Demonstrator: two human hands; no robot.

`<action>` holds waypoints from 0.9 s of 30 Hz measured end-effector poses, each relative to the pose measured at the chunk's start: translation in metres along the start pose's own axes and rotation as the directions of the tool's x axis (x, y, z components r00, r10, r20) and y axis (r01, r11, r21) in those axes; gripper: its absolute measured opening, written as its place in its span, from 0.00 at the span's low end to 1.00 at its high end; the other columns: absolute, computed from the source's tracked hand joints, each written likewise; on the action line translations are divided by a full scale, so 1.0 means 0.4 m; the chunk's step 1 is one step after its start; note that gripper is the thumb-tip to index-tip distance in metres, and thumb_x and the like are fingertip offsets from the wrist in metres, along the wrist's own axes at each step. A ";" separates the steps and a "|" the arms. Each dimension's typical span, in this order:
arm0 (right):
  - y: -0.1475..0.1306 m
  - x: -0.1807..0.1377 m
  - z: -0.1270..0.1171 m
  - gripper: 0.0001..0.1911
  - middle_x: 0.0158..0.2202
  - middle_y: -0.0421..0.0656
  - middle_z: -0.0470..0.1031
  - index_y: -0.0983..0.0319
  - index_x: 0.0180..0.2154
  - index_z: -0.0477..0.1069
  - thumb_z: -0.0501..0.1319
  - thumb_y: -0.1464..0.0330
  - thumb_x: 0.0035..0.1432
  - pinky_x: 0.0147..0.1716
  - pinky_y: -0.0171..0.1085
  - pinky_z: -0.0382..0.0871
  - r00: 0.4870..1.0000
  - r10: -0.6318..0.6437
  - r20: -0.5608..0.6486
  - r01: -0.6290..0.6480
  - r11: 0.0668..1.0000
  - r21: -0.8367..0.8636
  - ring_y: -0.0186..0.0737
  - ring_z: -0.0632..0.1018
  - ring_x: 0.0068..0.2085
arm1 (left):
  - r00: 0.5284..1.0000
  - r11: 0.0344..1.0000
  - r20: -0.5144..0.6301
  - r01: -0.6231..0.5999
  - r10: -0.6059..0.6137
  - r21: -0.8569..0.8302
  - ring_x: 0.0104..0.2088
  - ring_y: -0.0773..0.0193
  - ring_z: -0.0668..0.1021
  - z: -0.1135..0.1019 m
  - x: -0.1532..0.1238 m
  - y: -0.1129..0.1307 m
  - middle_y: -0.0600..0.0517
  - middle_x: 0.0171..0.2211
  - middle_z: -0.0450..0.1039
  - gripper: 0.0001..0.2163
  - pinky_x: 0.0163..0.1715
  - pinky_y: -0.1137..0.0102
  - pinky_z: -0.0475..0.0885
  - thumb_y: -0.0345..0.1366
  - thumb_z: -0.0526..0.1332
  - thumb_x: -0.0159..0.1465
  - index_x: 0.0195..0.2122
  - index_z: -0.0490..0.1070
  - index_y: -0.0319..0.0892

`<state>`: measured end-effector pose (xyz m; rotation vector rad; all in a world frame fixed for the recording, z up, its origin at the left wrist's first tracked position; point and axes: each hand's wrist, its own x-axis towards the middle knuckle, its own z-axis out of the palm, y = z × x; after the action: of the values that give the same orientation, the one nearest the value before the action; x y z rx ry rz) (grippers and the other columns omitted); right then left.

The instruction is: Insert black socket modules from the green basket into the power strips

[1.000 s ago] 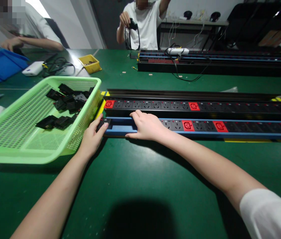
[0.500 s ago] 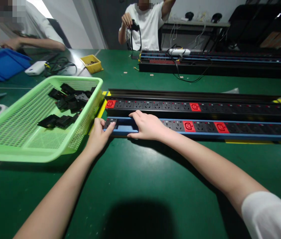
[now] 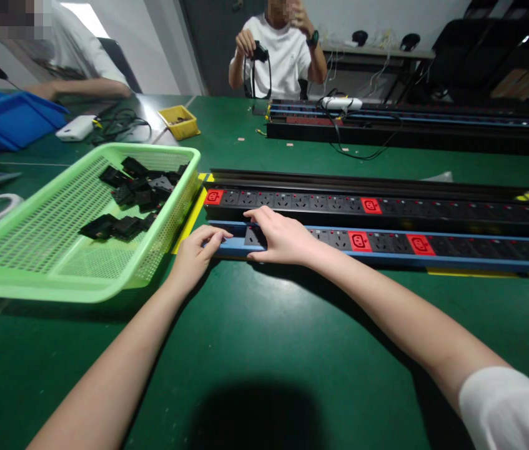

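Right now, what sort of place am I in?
Likely an electrical assembly workshop: socket strips lie on a green table, beside a basket of black parts, with another person across it.

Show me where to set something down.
Widest: green table between the forearms, before the blue strip. Narrower: a mostly bare band between the rear black rail and far strips. Crowded: blue strip's left end, where left hand, right hand and green basket cluster.
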<state>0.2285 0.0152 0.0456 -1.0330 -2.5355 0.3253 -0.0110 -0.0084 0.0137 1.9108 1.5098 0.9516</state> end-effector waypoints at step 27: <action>-0.020 -0.005 -0.010 0.23 0.64 0.52 0.65 0.63 0.58 0.63 0.60 0.59 0.67 0.40 0.42 0.72 0.983 -0.166 0.082 0.183 0.940 -0.287 0.46 0.74 0.48 | 0.986 0.984 -0.030 0.164 -0.166 -0.064 0.42 0.56 0.78 -0.003 0.010 -0.031 0.50 0.37 0.78 0.17 0.49 0.65 0.70 0.49 0.57 0.67 0.45 0.75 0.42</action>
<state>0.2265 0.0086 0.0515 -0.8986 -2.7605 -0.0778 -0.0191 -0.0015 0.0059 1.7047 1.6125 0.9500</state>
